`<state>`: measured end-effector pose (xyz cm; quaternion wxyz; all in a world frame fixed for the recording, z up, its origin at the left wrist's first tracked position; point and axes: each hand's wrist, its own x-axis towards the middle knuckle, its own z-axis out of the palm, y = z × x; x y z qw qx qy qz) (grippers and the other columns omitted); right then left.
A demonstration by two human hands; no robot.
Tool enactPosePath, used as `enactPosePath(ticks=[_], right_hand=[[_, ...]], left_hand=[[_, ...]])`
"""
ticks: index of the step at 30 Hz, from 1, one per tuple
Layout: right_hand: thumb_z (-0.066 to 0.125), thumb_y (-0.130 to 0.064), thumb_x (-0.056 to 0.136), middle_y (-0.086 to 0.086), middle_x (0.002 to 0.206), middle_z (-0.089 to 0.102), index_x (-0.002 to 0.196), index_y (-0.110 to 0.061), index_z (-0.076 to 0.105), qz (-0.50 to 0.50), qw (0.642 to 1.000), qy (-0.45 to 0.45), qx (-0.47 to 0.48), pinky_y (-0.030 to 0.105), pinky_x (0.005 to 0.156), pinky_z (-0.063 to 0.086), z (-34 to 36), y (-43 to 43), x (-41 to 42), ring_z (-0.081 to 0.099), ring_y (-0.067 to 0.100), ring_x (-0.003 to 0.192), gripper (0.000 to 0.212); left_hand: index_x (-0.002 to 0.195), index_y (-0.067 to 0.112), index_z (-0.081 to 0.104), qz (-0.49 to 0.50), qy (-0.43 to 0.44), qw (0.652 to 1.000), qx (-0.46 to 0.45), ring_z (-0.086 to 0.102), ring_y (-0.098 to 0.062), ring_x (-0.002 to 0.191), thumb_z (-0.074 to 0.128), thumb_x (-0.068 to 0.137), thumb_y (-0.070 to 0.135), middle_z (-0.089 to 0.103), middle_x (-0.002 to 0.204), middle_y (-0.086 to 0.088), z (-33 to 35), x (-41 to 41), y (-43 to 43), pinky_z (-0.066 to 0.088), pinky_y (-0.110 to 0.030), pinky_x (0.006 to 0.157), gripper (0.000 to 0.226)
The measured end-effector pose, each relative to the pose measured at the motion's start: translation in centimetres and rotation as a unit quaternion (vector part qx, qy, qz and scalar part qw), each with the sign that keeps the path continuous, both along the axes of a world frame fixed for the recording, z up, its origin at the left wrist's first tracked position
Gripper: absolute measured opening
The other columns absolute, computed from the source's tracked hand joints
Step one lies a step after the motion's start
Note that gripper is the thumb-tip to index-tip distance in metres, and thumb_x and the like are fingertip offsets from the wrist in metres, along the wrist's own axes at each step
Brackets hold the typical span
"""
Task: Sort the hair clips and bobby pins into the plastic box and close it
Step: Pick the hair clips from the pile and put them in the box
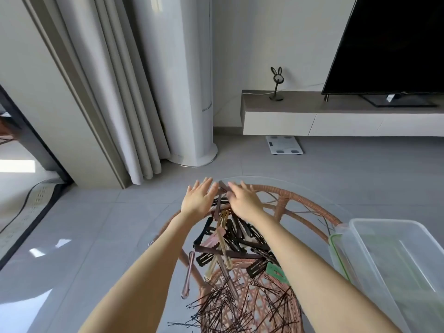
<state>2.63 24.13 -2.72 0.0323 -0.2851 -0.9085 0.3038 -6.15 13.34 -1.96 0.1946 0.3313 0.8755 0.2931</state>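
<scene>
Clips (230, 239) heaped mid-table on glass top (312, 188); bobby pins (230, 306) spread near edge. Box (394, 255) at right, open, clear, beside green-rimmed lid (336, 251). Left hand (199, 197) at far end of heap, fingers extended, flat. Right hand (242, 200) alongside, fingers on dark clip (223, 186); grip cannot be told.

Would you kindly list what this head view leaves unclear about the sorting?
- Left hand and right hand: fingertips are motion-blurred, so any grip on the hair clips is uncertain.
- Plastic box: cut off by the right edge; its contents are unreadable.
- Bobby pins: the pile runs off the bottom edge.
</scene>
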Motion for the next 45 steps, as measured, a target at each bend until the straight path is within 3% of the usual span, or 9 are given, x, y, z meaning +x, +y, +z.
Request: enactPosePath(ticks=[4, 11, 15, 18, 23, 28, 33, 39, 45], right_hand=[[0.031, -0.033, 0.097, 0.006, 0.155, 0.015, 0.137, -0.031, 0.037, 0.045, 0.999, 0.007, 0.003, 0.047, 0.116, 0.015, -0.7, -1.6, 1.5, 0.008, 0.031, 0.143, 0.041], [0.033, -0.029, 0.098, -0.004, 0.132, 0.055, 0.131, -0.025, 0.046, 0.107, 0.990, 0.033, -0.081, 0.026, 0.099, 0.039, 2.9, -3.5, 9.8, 0.049, 0.010, 0.122, 0.036], [0.034, -0.027, 0.098, -0.006, 0.090, 0.066, 0.130, -0.018, 0.046, -0.082, 0.989, 0.120, -0.028, 0.003, 0.072, 0.039, 3.9, -3.3, 15.9, 0.058, -0.013, 0.080, 0.036], [0.034, -0.028, 0.098, 0.006, 0.133, 0.053, 0.131, -0.011, 0.044, -0.168, 0.981, 0.094, 0.036, 0.023, 0.096, 0.034, 1.5, -3.7, 18.4, 0.048, 0.016, 0.121, 0.039], [0.026, -0.028, 0.099, 0.016, 0.153, 0.018, 0.141, -0.009, 0.027, -0.117, 0.989, 0.018, 0.085, 0.037, 0.118, 0.002, -1.7, -6.8, 17.6, 0.009, 0.027, 0.143, 0.046], [0.034, -0.024, 0.096, 0.015, 0.146, 0.035, 0.133, -0.007, 0.037, -0.136, 0.984, 0.073, 0.090, 0.045, 0.117, 0.013, -2.0, -9.4, 14.0, 0.023, 0.028, 0.139, 0.040], [0.031, -0.023, 0.098, 0.010, 0.150, 0.029, 0.140, -0.008, 0.028, -0.115, 0.986, 0.117, -0.037, 0.043, 0.115, 0.022, 0.5, -11.2, 13.9, 0.021, 0.021, 0.140, 0.045], [0.047, -0.017, 0.092, 0.008, 0.117, 0.062, 0.121, -0.007, 0.053, -0.148, 0.971, 0.147, 0.115, 0.033, 0.092, 0.044, 3.5, -11.0, 22.7, 0.058, 0.023, 0.106, 0.031], [0.072, 0.001, 0.065, 0.004, 0.082, 0.069, 0.090, -0.009, 0.069, -0.154, 0.933, 0.058, 0.321, 0.035, 0.065, 0.055, 1.9, -10.2, 31.2, 0.064, 0.026, 0.076, 0.027]], left_hand=[[0.142, 0.022, 0.033, -0.037, -0.019, 0.999, 0.009, 0.005, -0.020, 0.146, 0.016, 0.101, 0.035, 0.026, 0.154, 0.001, -0.1, 0.8, 0.5, 0.000, -0.036, 0.119, 0.047], [0.128, 0.028, 0.055, -0.067, -0.118, 0.987, 0.081, 0.033, -0.012, 0.137, 0.029, 0.096, 0.046, 0.043, 0.144, 0.005, 1.1, 4.3, -5.2, 0.022, -0.032, 0.114, 0.044], [0.138, 0.032, 0.040, 0.018, 0.085, 0.995, 0.052, 0.014, -0.014, 0.145, 0.019, 0.092, 0.057, 0.029, 0.151, 0.009, 0.5, 6.3, -9.7, 0.004, -0.041, 0.118, 0.056], [0.141, 0.029, 0.034, 0.109, 0.109, 0.988, 0.011, 0.013, -0.021, 0.146, 0.013, 0.086, 0.059, 0.027, 0.154, -0.004, -1.3, 9.4, -11.8, 0.002, -0.041, 0.119, 0.066], [0.145, 0.025, 0.026, 0.105, 0.109, 0.988, 0.003, 0.005, -0.032, 0.146, 0.017, 0.090, 0.051, 0.021, 0.155, -0.014, -2.9, 12.5, -9.6, -0.002, -0.045, 0.119, 0.062], [0.142, 0.019, 0.034, 0.132, 0.053, 0.985, 0.099, 0.009, -0.027, 0.145, 0.030, 0.098, 0.036, 0.023, 0.153, -0.016, -2.0, 14.5, -6.4, -0.001, -0.041, 0.119, 0.047], [0.141, 0.013, 0.033, 0.137, -0.017, 0.977, 0.165, 0.019, -0.025, 0.143, 0.034, 0.097, 0.035, 0.030, 0.151, -0.014, -1.1, 14.2, -7.2, 0.013, -0.046, 0.118, 0.050], [0.129, 0.024, 0.052, -0.004, 0.173, 0.983, 0.053, 0.022, -0.023, 0.143, 0.031, 0.088, 0.056, 0.038, 0.149, -0.005, 0.8, 16.2, -11.3, 0.008, -0.042, 0.118, 0.056], [0.106, 0.027, 0.069, -0.324, 0.262, 0.904, 0.090, 0.050, -0.026, 0.127, 0.040, 0.089, 0.039, 0.061, 0.129, -0.003, 0.2, 24.4, -6.6, 0.019, -0.044, 0.114, 0.035]])
